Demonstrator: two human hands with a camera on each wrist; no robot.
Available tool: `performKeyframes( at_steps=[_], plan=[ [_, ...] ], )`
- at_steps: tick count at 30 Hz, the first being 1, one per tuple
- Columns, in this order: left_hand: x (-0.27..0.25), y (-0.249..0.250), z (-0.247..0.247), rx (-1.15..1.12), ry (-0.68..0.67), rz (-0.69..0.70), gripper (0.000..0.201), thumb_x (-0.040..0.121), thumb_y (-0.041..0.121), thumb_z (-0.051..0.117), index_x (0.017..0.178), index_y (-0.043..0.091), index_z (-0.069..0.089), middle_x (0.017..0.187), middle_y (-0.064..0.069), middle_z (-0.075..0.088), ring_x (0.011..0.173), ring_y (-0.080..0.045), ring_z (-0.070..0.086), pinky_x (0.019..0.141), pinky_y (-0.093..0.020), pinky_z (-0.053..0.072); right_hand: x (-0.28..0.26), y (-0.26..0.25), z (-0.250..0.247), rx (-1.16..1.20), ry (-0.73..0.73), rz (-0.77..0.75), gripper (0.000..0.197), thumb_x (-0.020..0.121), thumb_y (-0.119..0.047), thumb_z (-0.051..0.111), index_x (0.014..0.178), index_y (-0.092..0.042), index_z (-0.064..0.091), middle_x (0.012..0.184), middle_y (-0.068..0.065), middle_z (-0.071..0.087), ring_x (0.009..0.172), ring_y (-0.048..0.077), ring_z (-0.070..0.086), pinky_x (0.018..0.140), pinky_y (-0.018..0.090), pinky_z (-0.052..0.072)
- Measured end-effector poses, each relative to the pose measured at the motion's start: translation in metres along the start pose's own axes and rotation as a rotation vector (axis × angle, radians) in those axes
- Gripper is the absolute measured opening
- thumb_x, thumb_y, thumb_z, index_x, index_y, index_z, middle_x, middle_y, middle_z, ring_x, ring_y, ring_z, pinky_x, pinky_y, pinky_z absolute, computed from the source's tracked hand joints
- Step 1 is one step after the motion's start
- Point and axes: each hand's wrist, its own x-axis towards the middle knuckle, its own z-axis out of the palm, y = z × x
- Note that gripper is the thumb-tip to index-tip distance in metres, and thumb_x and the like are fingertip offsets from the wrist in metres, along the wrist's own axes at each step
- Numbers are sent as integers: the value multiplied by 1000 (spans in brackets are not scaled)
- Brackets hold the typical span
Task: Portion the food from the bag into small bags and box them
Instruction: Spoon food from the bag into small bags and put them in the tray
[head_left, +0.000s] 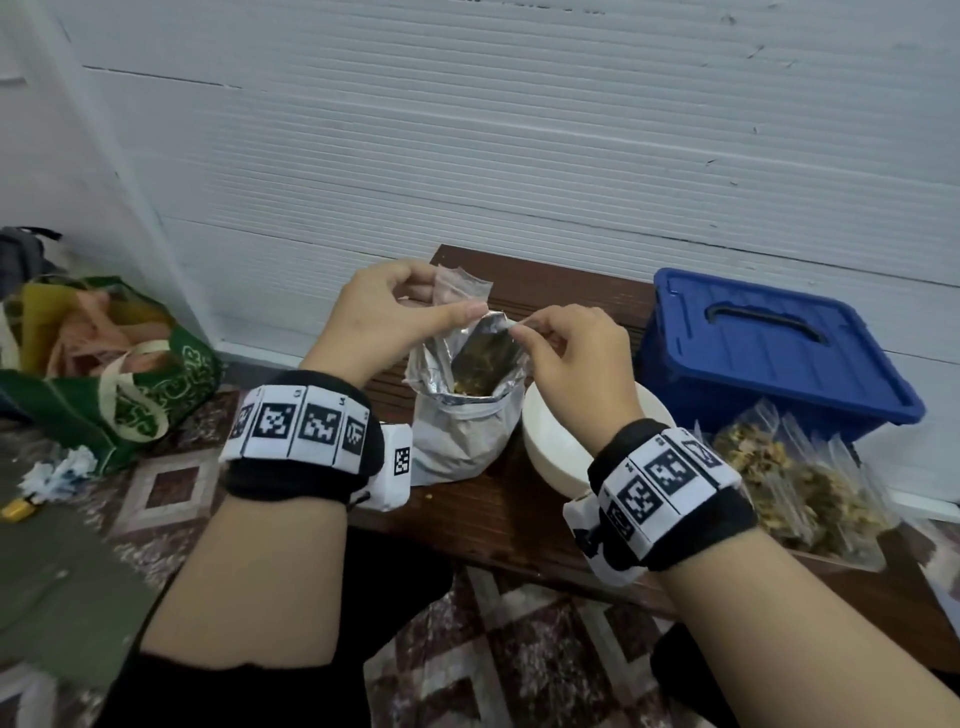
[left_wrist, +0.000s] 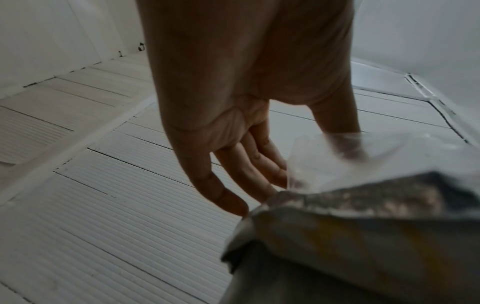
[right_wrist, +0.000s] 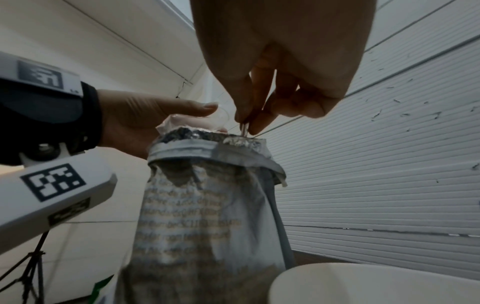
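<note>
My left hand (head_left: 387, 317) pinches a small clear plastic zip bag (head_left: 462, 291) between thumb and forefinger at the 12 o'clock edge of the open silver foil food bag (head_left: 462, 415), which stands upright mid-way along the dark brown wooden bench (head_left: 498, 509). My right hand (head_left: 576, 358) pinches a thin, glinting handle (right_wrist: 244, 128) that dips into the bag's mouth; I cannot tell what tool it is. A white round bowl (head_left: 550, 447) sits at the foil bag's 3 o'clock, with filled clear small bags (head_left: 789, 483) and a blue lidded plastic box (head_left: 769, 348) farther that way.
</note>
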Motion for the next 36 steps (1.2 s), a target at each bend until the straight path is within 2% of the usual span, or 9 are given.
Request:
performKeyframes(
  at_steps=[4,8,11,14,16,19,25,30,36],
  plan=[
    [-1,-1,-1,-7,-31,-19,55,50,49,83,96,21,71,83,12,71,84,-2,67,77,-23,55,-6,0,6,-31,-58,-59,15,89,-22,64,80,-12,70,61,-4,55,73,22,50,70,32,36],
    [-2,-2,0,-1,-51,-36,50,55,45,85,96,20,72,83,10,72,84,-3,68,75,-22,55,-5,-1,12,103,-123,73,20,90,-19,63,75,-6,65,65,2,62,71,21,56,66,31,41],
    [-5,1,0,2,-45,-32,51,54,46,84,96,20,72,87,9,73,86,-3,68,73,-18,54,-3,-3,10,218,-65,217,22,90,-16,63,72,-4,62,66,3,64,63,13,56,60,12,40],
    [-7,7,-6,23,20,-10,43,59,47,82,94,26,69,88,13,70,83,4,64,69,-9,48,-1,0,9,275,52,333,24,92,-19,60,76,-1,61,76,14,67,72,24,61,65,22,45],
    [-7,10,-14,48,50,31,54,56,54,79,101,26,69,94,11,70,88,2,64,76,-13,49,2,1,5,300,123,399,24,93,-20,58,79,-1,63,72,9,64,67,19,59,64,23,47],
    [-8,14,-26,72,73,83,62,54,52,82,107,25,69,96,9,71,88,-7,67,80,-20,54,8,6,-3,276,186,478,25,93,-22,57,81,-2,65,64,-3,54,57,6,45,51,10,36],
    [-12,21,-34,297,-59,106,44,61,35,84,98,40,61,93,19,63,82,3,58,69,-12,45,19,13,-20,311,281,579,25,95,-19,54,83,-3,69,66,-12,58,62,-1,50,50,3,35],
    [-7,15,-27,427,-158,75,52,61,34,86,109,30,66,94,20,60,82,4,54,61,-8,40,31,17,-37,332,360,609,24,92,-16,56,70,-9,63,55,-11,56,74,13,57,72,26,46],
    [-4,13,-20,529,-215,77,56,63,37,86,115,26,67,91,21,55,81,9,48,64,-7,32,44,16,-51,318,369,561,23,93,-17,54,85,-4,70,56,-12,56,58,0,48,55,13,38]
  ],
)
